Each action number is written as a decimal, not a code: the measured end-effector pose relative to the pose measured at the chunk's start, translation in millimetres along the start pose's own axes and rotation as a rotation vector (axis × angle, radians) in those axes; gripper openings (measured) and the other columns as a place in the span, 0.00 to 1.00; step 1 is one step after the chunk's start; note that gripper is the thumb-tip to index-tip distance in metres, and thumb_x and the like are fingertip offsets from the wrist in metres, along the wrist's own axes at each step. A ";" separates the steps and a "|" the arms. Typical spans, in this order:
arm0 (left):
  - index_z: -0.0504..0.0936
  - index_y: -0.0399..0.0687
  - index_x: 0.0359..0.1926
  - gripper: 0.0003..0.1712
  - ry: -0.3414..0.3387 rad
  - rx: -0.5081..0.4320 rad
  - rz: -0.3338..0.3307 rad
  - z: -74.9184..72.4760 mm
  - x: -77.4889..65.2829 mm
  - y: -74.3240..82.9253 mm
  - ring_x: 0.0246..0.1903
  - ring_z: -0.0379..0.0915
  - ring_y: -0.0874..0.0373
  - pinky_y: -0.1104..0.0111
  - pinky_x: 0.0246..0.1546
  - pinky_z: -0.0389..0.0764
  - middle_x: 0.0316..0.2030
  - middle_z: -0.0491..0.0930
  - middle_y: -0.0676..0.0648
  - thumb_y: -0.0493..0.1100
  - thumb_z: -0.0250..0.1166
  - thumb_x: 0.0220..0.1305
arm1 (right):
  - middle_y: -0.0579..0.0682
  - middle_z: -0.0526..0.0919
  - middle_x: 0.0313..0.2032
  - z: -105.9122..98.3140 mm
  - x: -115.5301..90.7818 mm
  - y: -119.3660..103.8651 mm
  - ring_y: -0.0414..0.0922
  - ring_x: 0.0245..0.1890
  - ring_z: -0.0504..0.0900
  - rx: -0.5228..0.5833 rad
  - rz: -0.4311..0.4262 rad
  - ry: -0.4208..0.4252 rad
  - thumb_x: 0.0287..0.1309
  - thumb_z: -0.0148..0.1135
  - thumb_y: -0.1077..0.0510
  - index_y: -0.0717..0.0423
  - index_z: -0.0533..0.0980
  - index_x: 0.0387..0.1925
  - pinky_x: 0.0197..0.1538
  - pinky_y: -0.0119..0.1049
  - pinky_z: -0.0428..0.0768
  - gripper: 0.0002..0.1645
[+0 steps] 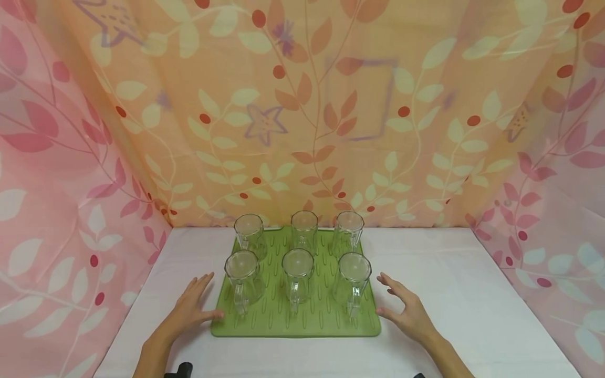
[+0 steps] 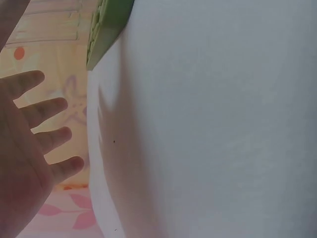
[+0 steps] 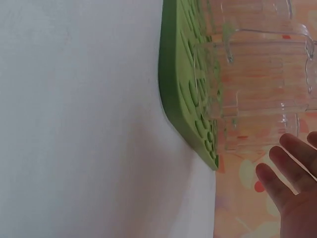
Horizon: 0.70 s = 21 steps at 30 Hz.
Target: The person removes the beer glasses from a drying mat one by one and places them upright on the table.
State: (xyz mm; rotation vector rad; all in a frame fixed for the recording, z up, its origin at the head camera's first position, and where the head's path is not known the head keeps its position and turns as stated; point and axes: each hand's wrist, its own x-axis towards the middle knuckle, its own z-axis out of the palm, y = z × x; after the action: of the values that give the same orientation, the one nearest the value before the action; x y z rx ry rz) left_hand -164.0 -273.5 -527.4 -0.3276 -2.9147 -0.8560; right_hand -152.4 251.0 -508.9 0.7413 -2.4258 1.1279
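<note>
Both hands are released and grasp nothing, their fingers spread: the left hand (image 1: 190, 304) beside the left edge of a green mat (image 1: 279, 324), the right hand (image 1: 410, 313) beside its right edge. Whether the left thumb touches the mat, I cannot tell. The mat is matte, round-cornered, and patterned with narrow elongated marks. On it six clear mugs (image 1: 299, 278) stand upright in two rows of three, smooth-walled, the front ones with handles toward the person. Beneath spreads white cloth (image 1: 425, 257); behind hangs orange leaf-printed fabric (image 1: 359, 163), with pink fabric (image 1: 52, 184) at the sides
</note>
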 end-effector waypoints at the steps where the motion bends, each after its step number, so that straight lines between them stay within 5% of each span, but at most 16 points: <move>1: 0.58 0.37 0.66 0.61 -0.005 -0.008 0.000 0.2 -0.4 0.5 0.61 0.45 0.25 0.30 0.51 0.51 0.62 0.57 0.28 0.59 0.75 0.32 | 0.60 0.75 0.53 0.1 0.4 -1.7 0.43 0.56 0.72 0.019 0.000 -0.004 0.35 0.73 0.66 0.62 0.62 0.63 0.52 0.25 0.73 0.49; 8: 0.59 0.39 0.66 0.61 -0.034 -0.060 -0.011 2.0 -3.9 4.7 0.60 0.48 0.27 0.30 0.51 0.52 0.62 0.59 0.30 0.59 0.75 0.31 | 0.63 0.79 0.44 -6.1 7.2 -29.7 0.53 0.45 0.77 0.140 0.017 -0.009 0.36 0.70 0.72 0.70 0.68 0.55 0.45 0.37 0.79 0.39; 15: 0.59 0.40 0.65 0.61 -0.050 -0.066 -0.008 4.0 -6.9 7.3 0.60 0.49 0.27 0.31 0.52 0.52 0.62 0.59 0.30 0.60 0.76 0.30 | 0.56 0.80 0.43 -3.3 9.8 -36.0 0.49 0.43 0.79 0.245 0.016 -0.047 0.40 0.67 0.72 0.72 0.69 0.53 0.42 0.41 0.80 0.33; 21: 0.59 0.40 0.65 0.61 -0.072 -0.058 -0.010 2.3 -9.3 12.9 0.60 0.48 0.27 0.31 0.52 0.52 0.62 0.60 0.30 0.60 0.76 0.29 | 0.64 0.79 0.42 2.8 6.4 -35.2 0.43 0.44 0.79 0.306 0.055 -0.096 0.44 0.66 0.70 0.74 0.68 0.54 0.42 0.44 0.80 0.32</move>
State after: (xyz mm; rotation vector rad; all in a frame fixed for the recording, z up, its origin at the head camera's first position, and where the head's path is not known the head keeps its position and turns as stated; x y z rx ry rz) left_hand -152.0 -263.3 -523.9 -0.3565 -2.9639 -0.9516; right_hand -136.7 227.8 -486.5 0.8415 -2.3907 1.5419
